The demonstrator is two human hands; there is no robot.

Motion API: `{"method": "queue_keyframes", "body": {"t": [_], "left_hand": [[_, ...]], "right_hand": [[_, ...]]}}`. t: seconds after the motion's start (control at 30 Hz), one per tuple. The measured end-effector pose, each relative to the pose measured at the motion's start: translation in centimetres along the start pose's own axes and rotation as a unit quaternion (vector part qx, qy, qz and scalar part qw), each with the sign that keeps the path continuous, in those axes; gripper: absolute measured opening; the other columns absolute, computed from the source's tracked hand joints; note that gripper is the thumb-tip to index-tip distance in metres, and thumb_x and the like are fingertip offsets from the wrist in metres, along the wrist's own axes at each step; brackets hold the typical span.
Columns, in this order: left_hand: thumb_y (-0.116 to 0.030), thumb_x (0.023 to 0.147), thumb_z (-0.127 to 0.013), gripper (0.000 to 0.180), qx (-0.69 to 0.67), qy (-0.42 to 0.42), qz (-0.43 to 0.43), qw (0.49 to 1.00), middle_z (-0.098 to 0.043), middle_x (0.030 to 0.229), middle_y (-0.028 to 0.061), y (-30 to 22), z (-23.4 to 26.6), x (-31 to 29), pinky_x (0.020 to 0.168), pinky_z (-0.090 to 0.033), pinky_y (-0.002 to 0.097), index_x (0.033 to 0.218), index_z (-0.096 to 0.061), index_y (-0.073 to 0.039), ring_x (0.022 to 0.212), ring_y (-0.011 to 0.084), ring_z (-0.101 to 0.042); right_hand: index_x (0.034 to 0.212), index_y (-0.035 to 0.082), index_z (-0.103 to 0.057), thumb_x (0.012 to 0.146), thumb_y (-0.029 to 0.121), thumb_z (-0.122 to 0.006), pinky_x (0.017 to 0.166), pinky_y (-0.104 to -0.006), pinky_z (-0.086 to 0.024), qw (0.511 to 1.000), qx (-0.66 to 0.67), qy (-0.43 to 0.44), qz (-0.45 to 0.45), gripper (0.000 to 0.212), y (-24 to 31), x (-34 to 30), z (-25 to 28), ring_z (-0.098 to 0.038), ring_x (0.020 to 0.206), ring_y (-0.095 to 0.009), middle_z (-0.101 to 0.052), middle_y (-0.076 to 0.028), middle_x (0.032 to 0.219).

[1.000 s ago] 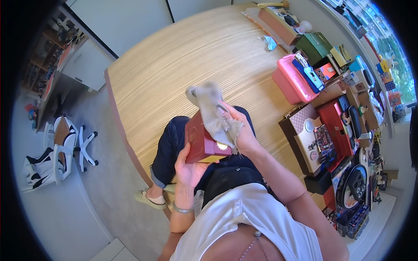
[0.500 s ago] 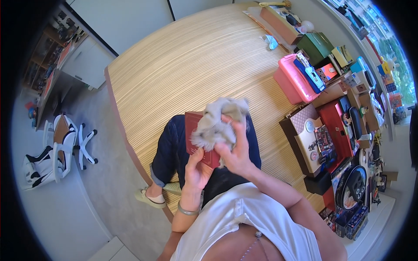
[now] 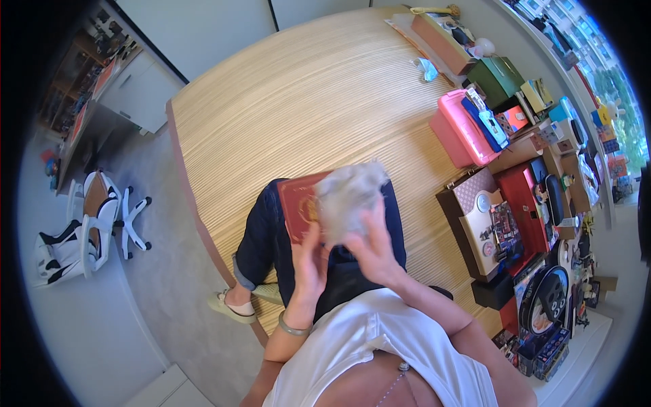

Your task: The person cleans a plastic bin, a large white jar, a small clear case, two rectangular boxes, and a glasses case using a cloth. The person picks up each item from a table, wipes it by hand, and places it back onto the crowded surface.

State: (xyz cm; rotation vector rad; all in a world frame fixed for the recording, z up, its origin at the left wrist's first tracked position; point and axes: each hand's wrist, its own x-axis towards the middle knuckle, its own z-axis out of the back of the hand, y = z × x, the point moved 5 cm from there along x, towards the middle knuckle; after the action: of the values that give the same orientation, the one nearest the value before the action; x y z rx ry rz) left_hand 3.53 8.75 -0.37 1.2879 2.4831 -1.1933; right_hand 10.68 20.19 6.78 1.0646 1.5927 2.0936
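Over my lap lies a flat red booklet [image 3: 297, 205] with a gold emblem, tilted and partly covered. My left hand [image 3: 310, 266] grips its near edge, with the thumb up against the cover. A crumpled grey cloth [image 3: 347, 197], smeared by motion, hides the booklet's right part. My right hand [image 3: 371, 247] holds the cloth from the near right side and is blurred as well.
I sit on a ribbed tan mat [image 3: 271, 102]. To the right stand a pink bin [image 3: 458, 132], a green box [image 3: 494, 80], a brown patterned case [image 3: 468, 203] and many small items. A white swivel chair [image 3: 102, 217] stands on the floor at left.
The booklet has turned and now shows a broader face with its gold emblem. The cloth and my right hand have shifted slightly. My left hand has moved a little to the right.
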Motion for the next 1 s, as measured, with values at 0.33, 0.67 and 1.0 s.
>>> {"method": "queue_keyframes", "body": {"t": [0.33, 0.67, 1.0], "left_hand": [[-0.019, 0.089, -0.06, 0.059, 0.177, 0.016, -0.082, 0.981, -0.055, 0.119, 0.0084, -3.9, -2.6, 0.6, 0.08, -0.057, 0.0333, 0.139, -0.03, -0.007, 0.109, 0.0171, -0.056], [-0.01, 0.091, -0.06, 0.047, 0.128, -0.004, -0.204, 0.971, -0.056, 0.12, 0.0071, -3.5, -2.4, 1.3, 0.094, -0.043, 0.0269, 0.133, -0.041, -0.002, 0.106, 0.0117, -0.054], [-0.003, 0.08, -0.07, 0.062, 0.243, 0.027, -0.303, 0.921, -0.046, 0.13, 0.0136, -4.3, -4.2, -1.6, 0.099, -0.041, 0.032, 0.133, -0.037, -0.002, 0.116, 0.0178, -0.05]], "right_hand": [[0.105, -0.002, -0.063, 0.089, 0.003, -0.059, 0.079, -0.0264, -0.045, 0.978, 0.143, 0.016, -0.151, 0.017, -3.6, 3.0, 2.1, -0.057, 0.085, -0.014, -0.065, -0.006, 0.094], [0.093, 0.006, -0.068, 0.068, 0.011, -0.072, 0.105, -0.0582, -0.025, 0.954, -0.189, 0.074, 0.222, 0.026, -1.0, -3.7, -0.8, -0.039, 0.132, -0.038, -0.056, -0.016, 0.126], [0.113, 0.002, -0.062, 0.093, 0.016, -0.046, 0.107, -0.0472, -0.022, 0.987, -0.157, -0.008, 0.025, 0.03, -1.1, 1.3, 1.8, -0.042, 0.123, -0.035, -0.05, -0.02, 0.13]]}}
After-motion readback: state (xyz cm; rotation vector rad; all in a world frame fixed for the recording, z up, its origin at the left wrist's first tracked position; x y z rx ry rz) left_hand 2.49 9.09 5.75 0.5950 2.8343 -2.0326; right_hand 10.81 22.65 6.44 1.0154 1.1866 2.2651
